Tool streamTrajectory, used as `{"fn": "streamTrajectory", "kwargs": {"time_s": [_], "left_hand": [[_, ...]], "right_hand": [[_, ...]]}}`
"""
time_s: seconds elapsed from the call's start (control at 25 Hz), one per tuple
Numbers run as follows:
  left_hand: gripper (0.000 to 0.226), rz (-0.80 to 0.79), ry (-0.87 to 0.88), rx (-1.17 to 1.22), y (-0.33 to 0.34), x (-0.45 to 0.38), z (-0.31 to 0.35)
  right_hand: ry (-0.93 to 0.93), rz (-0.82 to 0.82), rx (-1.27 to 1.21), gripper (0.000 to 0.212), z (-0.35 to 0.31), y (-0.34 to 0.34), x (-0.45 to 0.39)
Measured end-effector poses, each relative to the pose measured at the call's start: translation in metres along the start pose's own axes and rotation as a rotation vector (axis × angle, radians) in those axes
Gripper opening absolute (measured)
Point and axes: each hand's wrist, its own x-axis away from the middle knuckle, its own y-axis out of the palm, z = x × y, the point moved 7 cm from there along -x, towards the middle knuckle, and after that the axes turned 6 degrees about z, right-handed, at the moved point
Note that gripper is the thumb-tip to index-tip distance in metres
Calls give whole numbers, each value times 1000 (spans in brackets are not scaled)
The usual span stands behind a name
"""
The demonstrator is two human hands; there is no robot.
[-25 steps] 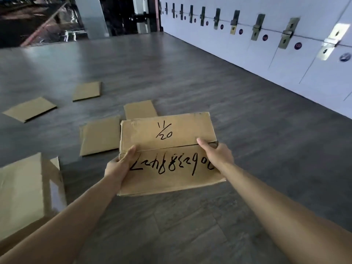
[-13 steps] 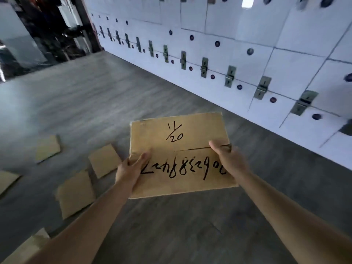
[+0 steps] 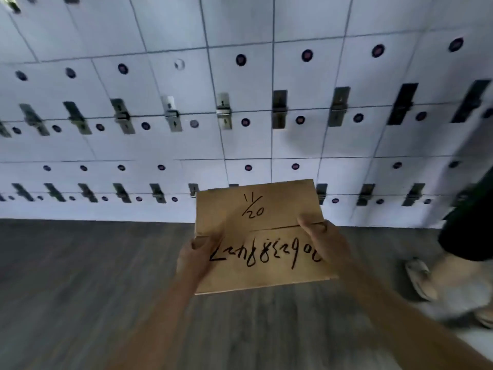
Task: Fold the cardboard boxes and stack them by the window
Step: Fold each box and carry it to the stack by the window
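A brown cardboard box [image 3: 266,209] with its top flaps closed is held in front of me above the floor. Black handwriting reading "11/20" and a row of digits runs across the flaps. My left hand [image 3: 198,252] grips the box's left edge, thumb lying on top. My right hand [image 3: 318,239] grips the right edge at the seam between the flaps, thumb on top. The fingers of both hands are hidden under the box.
A wall of white lockers [image 3: 240,102] with metal latches and round dark tags fills the view ahead. Dark wood-look floor [image 3: 93,289] lies below. Another person's leg and sandalled foot [image 3: 421,276] stand at the right, close to my right arm.
My view has swung right: the flat cardboard pieces on the floor have left the frame and the lockers now face me. Another person's leg has appeared. Both hands keep the same hold.
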Motion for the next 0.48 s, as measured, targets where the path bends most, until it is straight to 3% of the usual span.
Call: {"fn": "streamTrajectory", "kwargs": {"time_s": [0.16,0.4,0.48], "left_hand": [[76,-173,137,-44,117,15,90],[64,-474,284,-76,277,57,186],[76,-559,354,-100,318,75,210]], "right_hand": [[92,196,-59,52,26,-121,-38],[175,588,-38,66,58,-284,-38],[197,678,-25,63,63,-322,-25]]}}
